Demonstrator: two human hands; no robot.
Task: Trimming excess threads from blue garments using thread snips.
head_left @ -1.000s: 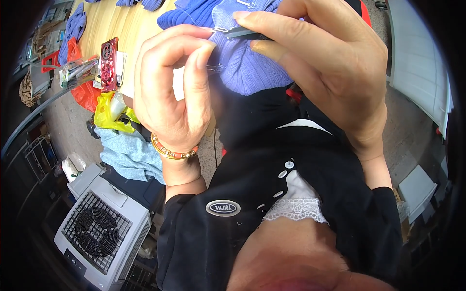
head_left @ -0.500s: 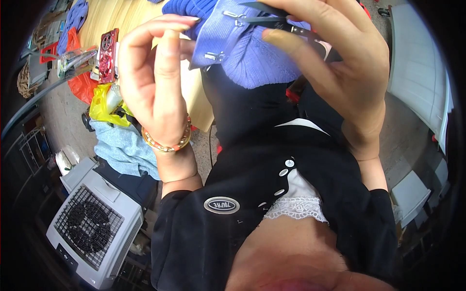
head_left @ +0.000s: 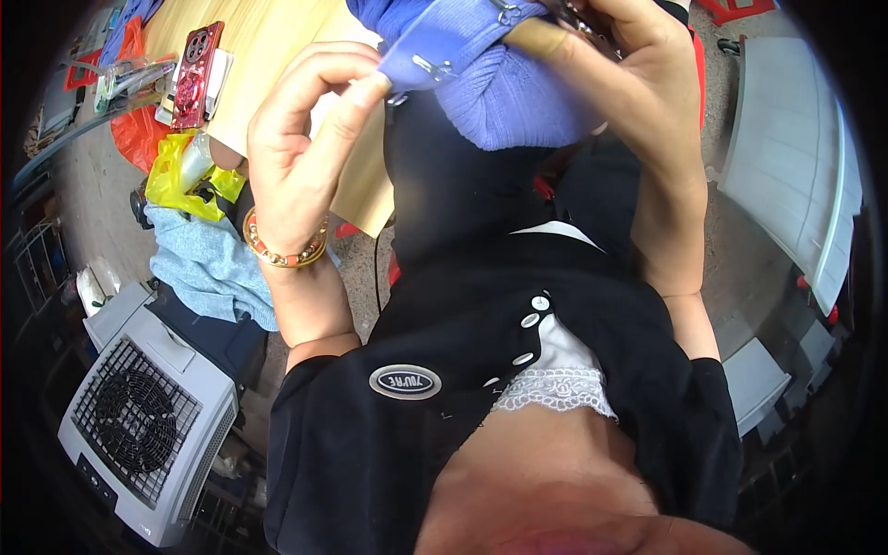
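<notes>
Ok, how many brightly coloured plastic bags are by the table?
2: a red bag at the left of the table, and a yellow bag just above the light-blue cloth in the picture. Others may be hidden.

Left hand (head_left: 301, 157) now has the edge of the ribbed blue knit (head_left: 518, 97) pinched; half a sec ago its thumb and index were apart. Right hand's (head_left: 643, 92) thumb tip is now right by the upper metal fitting (head_left: 509, 13), and the snips' (head_left: 585, 20) blades no longer poke out leftward.
</notes>
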